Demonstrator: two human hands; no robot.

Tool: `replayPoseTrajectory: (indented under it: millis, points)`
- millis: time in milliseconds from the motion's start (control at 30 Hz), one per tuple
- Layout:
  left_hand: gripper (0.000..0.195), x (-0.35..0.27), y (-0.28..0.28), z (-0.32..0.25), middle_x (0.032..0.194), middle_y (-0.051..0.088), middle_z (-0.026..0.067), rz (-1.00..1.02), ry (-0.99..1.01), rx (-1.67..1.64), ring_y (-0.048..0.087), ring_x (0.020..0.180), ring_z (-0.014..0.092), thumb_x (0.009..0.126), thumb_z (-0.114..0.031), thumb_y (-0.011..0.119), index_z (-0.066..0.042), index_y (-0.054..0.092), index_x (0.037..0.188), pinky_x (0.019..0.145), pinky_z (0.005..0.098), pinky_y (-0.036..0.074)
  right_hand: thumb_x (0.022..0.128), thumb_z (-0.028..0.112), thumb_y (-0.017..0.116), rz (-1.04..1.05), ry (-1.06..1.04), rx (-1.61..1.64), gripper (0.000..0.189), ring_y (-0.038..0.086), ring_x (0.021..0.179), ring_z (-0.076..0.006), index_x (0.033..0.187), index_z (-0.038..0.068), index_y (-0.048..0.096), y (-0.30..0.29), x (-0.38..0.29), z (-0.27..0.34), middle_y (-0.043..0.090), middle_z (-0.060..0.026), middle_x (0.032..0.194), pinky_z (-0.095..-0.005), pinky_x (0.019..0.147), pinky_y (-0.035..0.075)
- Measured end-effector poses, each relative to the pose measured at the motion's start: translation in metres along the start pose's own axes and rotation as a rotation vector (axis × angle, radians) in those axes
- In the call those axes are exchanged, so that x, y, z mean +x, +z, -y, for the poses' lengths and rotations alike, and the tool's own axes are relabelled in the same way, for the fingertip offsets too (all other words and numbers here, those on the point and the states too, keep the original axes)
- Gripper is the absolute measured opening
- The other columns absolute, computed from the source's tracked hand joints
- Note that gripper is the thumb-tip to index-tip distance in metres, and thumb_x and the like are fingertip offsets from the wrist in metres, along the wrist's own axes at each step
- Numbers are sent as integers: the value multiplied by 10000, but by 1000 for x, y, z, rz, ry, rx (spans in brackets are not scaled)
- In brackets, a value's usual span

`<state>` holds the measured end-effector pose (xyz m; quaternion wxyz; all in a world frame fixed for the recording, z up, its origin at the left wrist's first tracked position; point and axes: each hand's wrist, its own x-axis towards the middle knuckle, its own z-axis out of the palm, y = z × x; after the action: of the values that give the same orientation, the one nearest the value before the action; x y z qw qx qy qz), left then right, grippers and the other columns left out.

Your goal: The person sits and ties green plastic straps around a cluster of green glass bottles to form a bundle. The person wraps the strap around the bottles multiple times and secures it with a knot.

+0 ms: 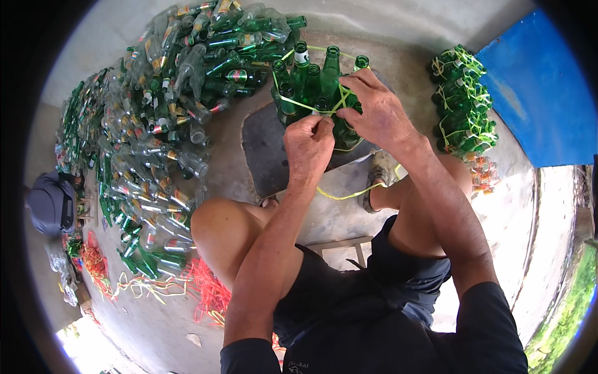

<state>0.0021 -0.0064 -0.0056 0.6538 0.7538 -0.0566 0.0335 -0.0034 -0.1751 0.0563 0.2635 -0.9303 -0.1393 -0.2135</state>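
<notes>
A cluster of upright green glass bottles [331, 70] stands on a dark slab [264, 152] in front of me. A yellow-green plastic strap [299, 104] loops around the bottle necks and crosses itself at the near side. My left hand [308, 147] pinches the strap between thumb and forefinger, just below that crossing. At the right of the cluster, my right hand [380, 110] has its thumb and fingers spread along the crossed strap, with the fingertips on it. Its palm hides some of the bottles. A loose strap tail [348, 197] hangs down toward my shoe [379, 170].
A large heap of loose glass bottles [154, 112] fills the left side. Strapped bundles of green bottles [462, 103] stand at right, beside a blue panel [542, 89]. Red straps [208, 287] lie on the floor by my knee. A person in a cap [51, 203] is at far left.
</notes>
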Motion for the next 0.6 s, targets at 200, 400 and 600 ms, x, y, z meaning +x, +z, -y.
replayPoseTrajectory:
  millis: [200, 400, 600]
  points:
    - [196, 10, -22, -38, 712, 663, 205, 99, 195, 497, 658, 687, 435, 881, -163, 696, -26, 679, 741, 636, 497, 520, 752, 58, 845, -22, 16, 60, 528, 675, 1085, -379, 1241, -11, 656, 1, -1, 0, 631, -149, 1190, -440, 917, 575]
    - [157, 40, -44, -75, 742, 673, 210, 327, 314, 735, 666, 756, 462, 848, -163, 687, -54, 685, 735, 665, 536, 537, 763, 48, 846, 3, 88, 100, 545, 696, 1024, -366, 1273, 13, 658, 4, 1, 2, 641, -123, 1177, -431, 876, 591]
    - [86, 86, -34, -95, 749, 700, 178, 496, 508, 924, 683, 695, 396, 836, -132, 728, -70, 777, 870, 649, 446, 538, 781, 46, 820, -1, 92, 85, 527, 695, 1032, -354, 1279, 22, 652, 5, -2, -4, 615, -117, 1188, -432, 886, 595]
